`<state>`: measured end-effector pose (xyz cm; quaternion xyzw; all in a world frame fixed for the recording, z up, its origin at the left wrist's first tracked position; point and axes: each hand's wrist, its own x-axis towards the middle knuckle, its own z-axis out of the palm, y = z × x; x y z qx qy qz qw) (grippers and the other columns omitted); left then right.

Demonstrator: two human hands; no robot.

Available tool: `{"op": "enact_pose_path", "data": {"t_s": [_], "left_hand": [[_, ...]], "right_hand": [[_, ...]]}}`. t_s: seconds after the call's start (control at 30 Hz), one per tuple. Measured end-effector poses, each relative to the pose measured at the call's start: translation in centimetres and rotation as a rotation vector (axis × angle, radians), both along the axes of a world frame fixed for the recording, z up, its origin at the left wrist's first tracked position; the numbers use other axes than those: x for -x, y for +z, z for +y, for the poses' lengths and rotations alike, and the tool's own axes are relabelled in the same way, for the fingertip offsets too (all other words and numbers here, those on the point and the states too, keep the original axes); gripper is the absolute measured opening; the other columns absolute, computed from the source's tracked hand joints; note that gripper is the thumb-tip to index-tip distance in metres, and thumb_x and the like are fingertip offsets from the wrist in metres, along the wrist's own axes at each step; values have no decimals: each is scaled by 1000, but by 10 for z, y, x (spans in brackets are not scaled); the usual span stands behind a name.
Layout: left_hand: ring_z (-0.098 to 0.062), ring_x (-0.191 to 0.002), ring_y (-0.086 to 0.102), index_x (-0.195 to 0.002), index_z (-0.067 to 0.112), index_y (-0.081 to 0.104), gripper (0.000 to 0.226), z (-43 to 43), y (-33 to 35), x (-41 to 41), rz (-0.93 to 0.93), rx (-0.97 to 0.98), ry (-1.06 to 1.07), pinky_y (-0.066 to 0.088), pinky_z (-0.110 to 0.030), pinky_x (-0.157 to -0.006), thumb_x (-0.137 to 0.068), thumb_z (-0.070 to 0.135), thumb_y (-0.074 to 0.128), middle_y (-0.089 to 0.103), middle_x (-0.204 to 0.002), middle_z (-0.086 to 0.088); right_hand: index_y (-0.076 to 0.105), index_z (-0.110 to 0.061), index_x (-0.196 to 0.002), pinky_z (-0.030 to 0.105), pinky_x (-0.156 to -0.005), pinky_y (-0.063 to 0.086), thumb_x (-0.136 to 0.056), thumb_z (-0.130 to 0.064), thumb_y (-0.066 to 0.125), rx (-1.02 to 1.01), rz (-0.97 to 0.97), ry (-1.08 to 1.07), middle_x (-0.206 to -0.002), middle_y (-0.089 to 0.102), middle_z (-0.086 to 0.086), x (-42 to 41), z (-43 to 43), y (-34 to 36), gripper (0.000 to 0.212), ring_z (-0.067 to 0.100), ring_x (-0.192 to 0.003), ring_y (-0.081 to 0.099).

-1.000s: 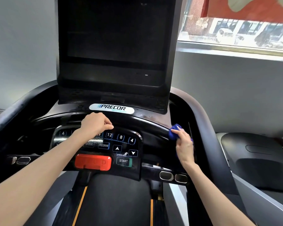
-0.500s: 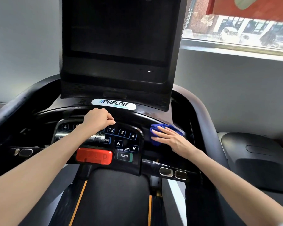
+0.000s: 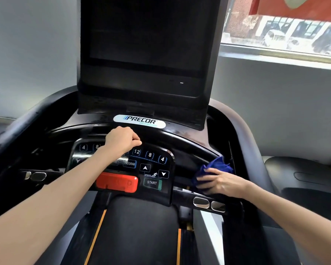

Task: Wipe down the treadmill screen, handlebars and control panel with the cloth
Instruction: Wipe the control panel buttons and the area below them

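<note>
From the head view, the right hand (image 3: 220,183) lies with fingers fairly straight on the blue cloth (image 3: 216,165), pressing it into the dark recess just right of the control panel (image 3: 151,161), under the curved handlebar (image 3: 182,144). The left hand (image 3: 122,140) is a closed fist at the panel's top edge; I can't see it holding anything. I'd say the step is wiping that right-hand pocket. It would go best with a flat palm and overlapping strokes that follow the curve. The recess is tight between the panel edge and the side rail (image 3: 243,142), and the START key (image 3: 152,182) and red stop bar (image 3: 117,182) are near. There is open room up towards the screen (image 3: 145,39).
</note>
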<state>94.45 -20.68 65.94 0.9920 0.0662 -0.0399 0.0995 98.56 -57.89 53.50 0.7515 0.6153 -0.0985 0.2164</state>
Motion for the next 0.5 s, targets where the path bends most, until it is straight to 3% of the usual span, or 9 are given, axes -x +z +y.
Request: {"op": "enact_pose_path", "data": {"t_s": [0.07, 0.1, 0.17, 0.23, 0.33, 0.4, 0.5], "left_hand": [[-21, -102, 64, -110, 30, 71, 24, 0, 0, 0, -1, 2, 2, 51, -33, -80, -90, 38, 59, 72, -104, 1], [-21, -102, 64, -109, 30, 71, 24, 1, 0, 0, -2, 7, 6, 51, -33, -80, -90, 39, 60, 72, -104, 1], [-22, -101, 64, -108, 30, 71, 24, 2, 1, -1, 5, 16, 13, 51, -33, -80, -89, 39, 61, 73, -102, 1], [-21, -97, 65, -107, 30, 72, 24, 3, 1, -2, 13, 24, 20, 50, -32, -78, -88, 41, 62, 73, -96, 1], [-20, -96, 65, -107, 31, 72, 24, 4, 0, -2, 7, 34, 24, 49, -32, -77, -87, 41, 62, 73, -92, 1], [-20, -98, 64, -107, 30, 72, 24, 3, 0, -1, -7, 33, 27, 49, -32, -78, -88, 41, 62, 73, -95, 2], [-21, -101, 63, -108, 31, 71, 25, 2, 0, -1, -6, 28, 31, 48, -32, -78, -88, 41, 62, 73, -100, 2]], "right_hand": [[58, -58, -103, 17, -110, 11, -87, -46, 30, 7, 21, -43, -116, 55, -38, 0, -12, 11, 35, -15, -118, 43], [61, -56, -100, 16, -110, 11, -87, -43, 31, 43, 41, -62, -115, 56, -37, -4, -13, 19, 35, -14, -117, 44], [67, -39, -101, 23, -111, 13, -95, -31, 33, -8, 73, -46, -123, 60, -22, -12, -11, 29, 35, -2, -125, 41], [65, -32, -110, 30, -110, 16, -101, -30, 27, -180, -39, -40, -131, 56, -16, -12, -12, 28, 39, 6, -130, 36], [60, -48, -111, 25, -102, 24, -90, -43, 38, -63, 154, -208, -126, 55, -27, 7, -19, 18, 31, -3, -124, 43], [60, -57, -102, 16, -96, 26, -79, -47, 41, 10, 126, -271, -115, 57, -34, 14, -21, 18, 31, -11, -110, 51], [71, -35, -85, 23, -95, 29, -79, -25, 44, -193, 38, -103, -107, 68, -17, -4, -23, 20, 30, 2, -105, 58]]}}
